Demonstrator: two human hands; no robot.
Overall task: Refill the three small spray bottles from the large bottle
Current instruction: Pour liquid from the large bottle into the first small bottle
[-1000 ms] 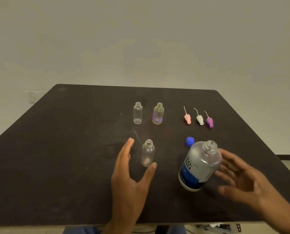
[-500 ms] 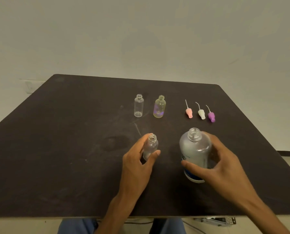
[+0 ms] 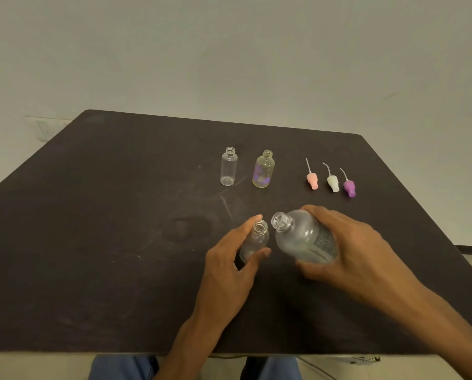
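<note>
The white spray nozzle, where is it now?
In the head view, the white spray nozzle lies far right on the dark table, between the pink nozzle and the purple nozzle.

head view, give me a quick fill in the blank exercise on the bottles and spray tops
1. The large bottle is held tilted in the ____ hand.
2. The left hand holds a small bottle whose neck is ____.
3. The spray top lying between the pink spray top and the purple spray top is ____.
4. The number of small bottles standing untouched further back is ____.

Missing words: right; open; white; two
</note>
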